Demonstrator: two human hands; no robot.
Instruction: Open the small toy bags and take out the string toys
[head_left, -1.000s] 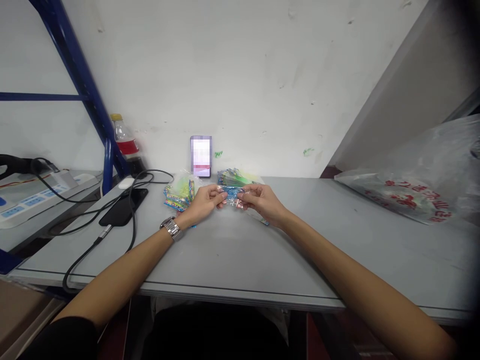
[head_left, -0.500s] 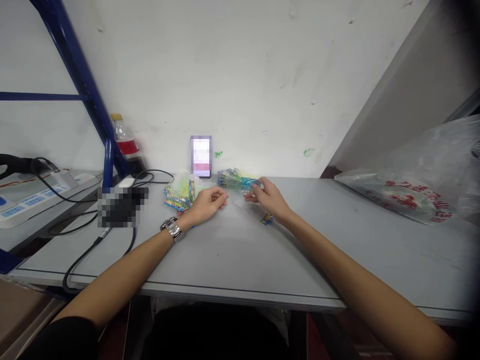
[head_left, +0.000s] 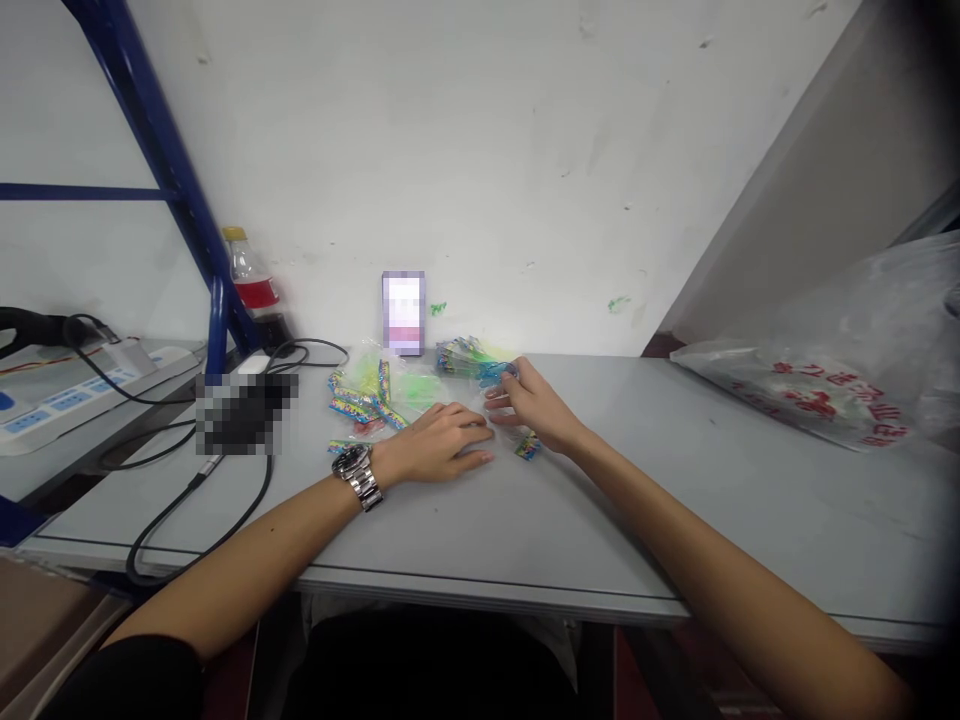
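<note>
My left hand (head_left: 442, 442) lies low over the table, fingers stretched out and apart, with nothing visible in its grip. Close to its fingertips, a small clear plastic packet with a colourful printed strip (head_left: 527, 446) sits under my right hand (head_left: 538, 405). That hand has its thumb and forefinger closed on a clear packet with something blue inside (head_left: 495, 371), at the edge of a fanned stack of similar packets (head_left: 461, 355). Behind my left hand is a loose heap of packets (head_left: 360, 400) with yellow and green contents.
A phone (head_left: 403, 312) leans upright against the wall. To the left are a bottle (head_left: 255, 285), black cables (head_left: 159, 530), a blurred-out dark object (head_left: 244, 412) and a power strip (head_left: 82, 400). A large plastic bag (head_left: 825, 390) with red print lies at the right.
My left hand has moved right and toward me, its fingers opening out and uncovering more of the heap. The packet under my right hand has shifted slightly; the right hand itself barely moved.
</note>
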